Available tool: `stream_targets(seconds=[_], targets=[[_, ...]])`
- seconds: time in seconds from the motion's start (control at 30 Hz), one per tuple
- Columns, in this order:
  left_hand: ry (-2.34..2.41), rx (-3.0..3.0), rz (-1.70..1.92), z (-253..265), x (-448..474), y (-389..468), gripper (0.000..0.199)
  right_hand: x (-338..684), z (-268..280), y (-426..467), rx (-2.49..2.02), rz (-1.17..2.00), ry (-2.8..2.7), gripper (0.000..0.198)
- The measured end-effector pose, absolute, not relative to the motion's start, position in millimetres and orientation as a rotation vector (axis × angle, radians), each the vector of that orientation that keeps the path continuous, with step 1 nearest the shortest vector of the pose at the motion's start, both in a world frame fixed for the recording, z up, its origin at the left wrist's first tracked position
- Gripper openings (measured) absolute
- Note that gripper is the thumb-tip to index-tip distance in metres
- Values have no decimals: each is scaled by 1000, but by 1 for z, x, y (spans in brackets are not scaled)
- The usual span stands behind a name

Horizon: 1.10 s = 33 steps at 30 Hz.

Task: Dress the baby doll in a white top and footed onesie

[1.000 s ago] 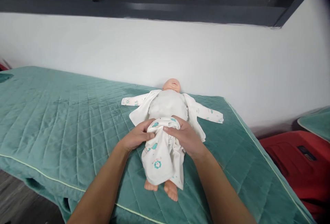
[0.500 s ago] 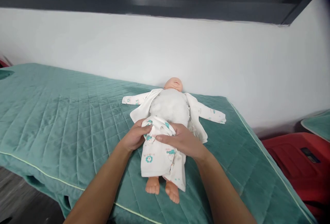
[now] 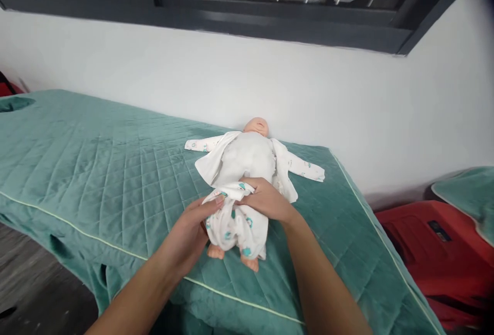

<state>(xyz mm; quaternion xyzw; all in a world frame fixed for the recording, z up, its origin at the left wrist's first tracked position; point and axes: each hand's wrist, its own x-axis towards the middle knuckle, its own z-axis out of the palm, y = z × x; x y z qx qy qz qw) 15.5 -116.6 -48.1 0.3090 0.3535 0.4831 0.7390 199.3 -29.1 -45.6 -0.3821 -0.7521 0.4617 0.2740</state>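
Observation:
A baby doll (image 3: 249,155) lies on its back on a green quilted cover, its head by the wall and its feet towards me. It wears an open white printed jacket (image 3: 210,165), spread to both sides, with the sleeves stretched out. White printed cloth, which looks like baby trousers (image 3: 237,222), is bunched over the doll's legs, and the bare feet stick out below. My left hand (image 3: 196,219) grips the trousers' upper left edge, thumb on top. At the upper right edge my right hand (image 3: 264,198) is closed on the same cloth, its fingertips partly hidden.
The green quilted cover (image 3: 116,170) drapes over the bed's front edge. Behind the bed stands a white wall (image 3: 185,72) below a dark-framed, barred window (image 3: 247,16). At the right are red plastic chairs or seats (image 3: 424,242), with green cloth beside them.
The trousers are drawn up and gathered more tightly between my hands, and their lower part is more crumpled. The view has shifted slightly, showing more of the window.

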Motion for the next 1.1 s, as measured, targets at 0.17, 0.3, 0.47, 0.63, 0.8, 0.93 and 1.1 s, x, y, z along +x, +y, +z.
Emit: stream_targets(seconds=[0.17, 0.3, 0.47, 0.63, 0.8, 0.93, 1.1], targets=[[864, 548, 1169, -42, 26, -158, 35, 200, -29, -33, -996, 1133, -2345, 20], [904, 431, 1248, -47, 35, -181, 42, 195, -31, -39, -944, 1000, -2524, 15], [942, 315, 1280, -69, 41, -198, 46, 193, -43, -39, -940, 854, -2583, 11], [1067, 276, 1398, -104, 28, -204, 44, 191, -53, -41, -974, 753, -2597, 19], [1293, 569, 1343, -112, 2, -196, 40, 189, -58, -47, -1005, 581, -2614, 23], [1445, 814, 1178, -104, -12, -181, 40, 187, -58, -51, -1072, 470, -2698, 26], [1287, 821, 1082, -97, -14, -168, 44, 184, -59, -52, -1162, 398, -2680, 28]])
